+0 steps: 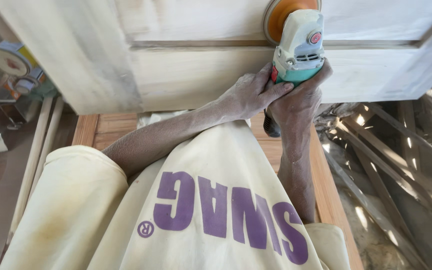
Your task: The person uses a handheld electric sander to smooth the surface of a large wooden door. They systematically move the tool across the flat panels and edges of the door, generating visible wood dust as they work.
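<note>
We see a large pale wooden door panel (196,75) lying across the far half of the view, its surface whitish with filler or dust and a groove running left to right between its raised sections. Nearer to us and lower, a reddish-brown wooden frame (328,195) runs from the middle toward the near right edge. On the right lies a heap of loose wooden slats (401,165) in patchy sunlight. At the far left stand a few tins and rolls of tape (11,62), blurred. Our cream shirt (216,210) with purple print fills the near part of the view. At the far centre right we hold a green and white angle grinder (298,47), its orange sanding disc (281,15) set against the panel just above the groove. Our dusty left hand (253,92) has its grip closed around the grinder's body from the left, and our right hand (301,102) is wrapped around the same body from the near side, the two touching.
</note>
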